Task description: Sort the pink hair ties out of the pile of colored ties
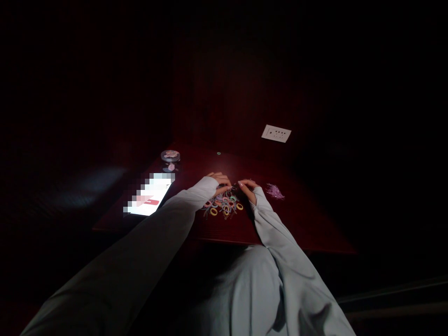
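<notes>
My left hand [221, 181] is bent over the far side of a pile of coloured hair ties [224, 205], its thumb and fingers closed together. Just to its right, my right hand [248, 185] makes a pinch, thumb against forefinger. Something thin and small seems to lie between the two sets of fingertips, too dim to name. Yellow, pink, grey and green rings show in the pile, which spreads below both hands on the dark red table [217, 235].
Right of my hands lies a small heap of purple strands [275, 191]. A lidded clear jar [171, 161] stands at the back left, behind a lit screen [150, 198]. One small green ring [219, 153] rests far back. A white socket plate [276, 133] is on the wall.
</notes>
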The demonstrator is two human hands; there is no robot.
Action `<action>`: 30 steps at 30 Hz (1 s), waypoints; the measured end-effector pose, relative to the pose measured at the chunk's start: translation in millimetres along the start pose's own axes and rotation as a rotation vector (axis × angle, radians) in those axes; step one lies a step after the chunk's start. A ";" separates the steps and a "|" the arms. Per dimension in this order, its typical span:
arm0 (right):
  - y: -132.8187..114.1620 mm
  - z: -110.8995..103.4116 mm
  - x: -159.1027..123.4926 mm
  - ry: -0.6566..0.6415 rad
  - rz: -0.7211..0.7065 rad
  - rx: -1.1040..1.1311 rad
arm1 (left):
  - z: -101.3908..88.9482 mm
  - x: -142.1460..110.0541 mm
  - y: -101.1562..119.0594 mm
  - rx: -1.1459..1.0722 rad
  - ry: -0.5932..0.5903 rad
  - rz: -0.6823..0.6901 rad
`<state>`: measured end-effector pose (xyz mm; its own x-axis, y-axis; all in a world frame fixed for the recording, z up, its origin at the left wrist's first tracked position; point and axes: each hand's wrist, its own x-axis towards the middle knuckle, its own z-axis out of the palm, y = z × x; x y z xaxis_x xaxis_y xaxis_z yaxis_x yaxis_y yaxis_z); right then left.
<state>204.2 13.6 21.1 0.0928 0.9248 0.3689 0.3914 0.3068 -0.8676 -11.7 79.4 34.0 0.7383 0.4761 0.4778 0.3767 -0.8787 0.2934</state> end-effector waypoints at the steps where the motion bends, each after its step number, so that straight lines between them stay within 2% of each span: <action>1: -0.3 0.4 -0.1 0.004 -0.007 0.004 | -0.1 -0.1 -0.3 0.001 0.002 -0.002; 6: 3.3 3.7 -1.9 -0.037 -0.040 -0.067 | 1.4 0.8 -3.3 -0.003 -0.004 0.019; 14: 15.3 -3.8 3.6 -0.057 -0.147 -0.187 | 16.3 6.7 -12.4 0.042 -0.002 -0.017; 20: 20.0 -11.9 3.0 0.036 -0.183 -0.267 | 9.2 1.4 -8.0 0.043 -0.004 -0.018; 22: 21.2 -24.7 1.6 0.072 -0.201 -0.337 | 5.9 -1.0 -6.8 0.032 -0.006 0.002; 25: 26.1 -59.9 -3.4 0.175 -0.201 -0.508 | 4.9 -2.2 -8.2 0.031 -0.012 0.023; 30: 42.4 -128.2 -18.9 0.441 -0.025 -0.719 | 9.3 -1.1 -12.5 0.052 -0.009 0.060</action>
<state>336.4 -19.8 20.1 0.3675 0.7011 0.6111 0.8715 -0.0302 -0.4895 -12.0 89.5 22.2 0.7654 0.4222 0.4857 0.3600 -0.9065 0.2206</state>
